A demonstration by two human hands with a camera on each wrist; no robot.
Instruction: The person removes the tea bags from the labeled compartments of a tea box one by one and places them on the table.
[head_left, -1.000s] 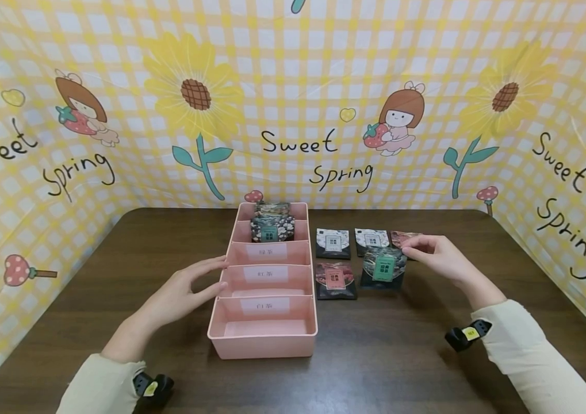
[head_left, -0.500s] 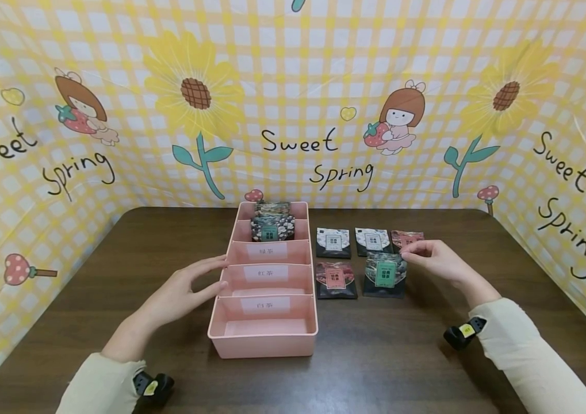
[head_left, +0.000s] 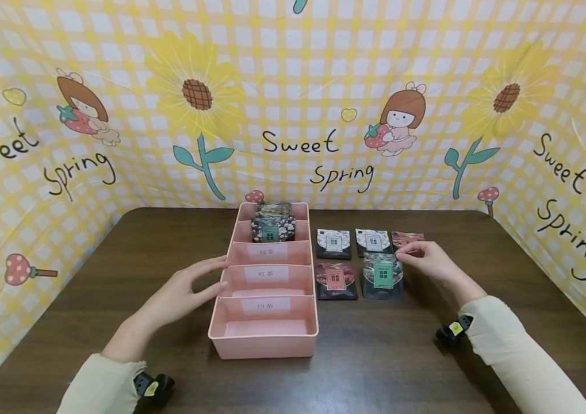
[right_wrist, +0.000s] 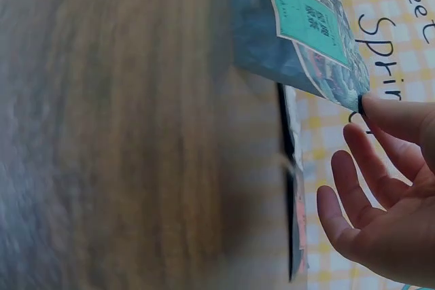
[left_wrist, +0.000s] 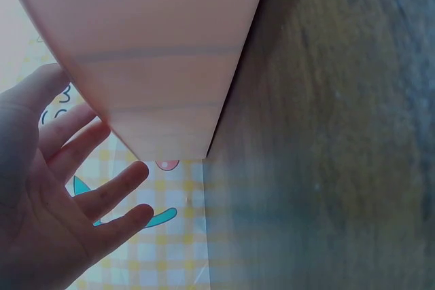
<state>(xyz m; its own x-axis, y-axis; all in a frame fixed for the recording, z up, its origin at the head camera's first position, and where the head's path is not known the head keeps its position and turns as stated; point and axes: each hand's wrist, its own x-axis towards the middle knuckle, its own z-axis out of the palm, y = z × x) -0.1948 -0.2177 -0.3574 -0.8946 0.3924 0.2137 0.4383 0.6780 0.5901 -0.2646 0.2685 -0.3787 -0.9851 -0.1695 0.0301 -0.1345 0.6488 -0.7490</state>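
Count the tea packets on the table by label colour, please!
Green label: 1
Red label: 2, with the far one
White label: 2, with its neighbour
Total: 5

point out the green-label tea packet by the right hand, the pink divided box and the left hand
dark tea packet with green label [head_left: 383,276], head view, on its green label
pink plastic divided box [head_left: 263,345], head view, on its near wall
left hand [head_left: 181,296], head view, on its back

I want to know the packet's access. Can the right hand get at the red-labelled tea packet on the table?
Probably yes: the right hand touches the green-labelled tea packet, and the red-labelled tea packet lies flat just beside it, uncovered.
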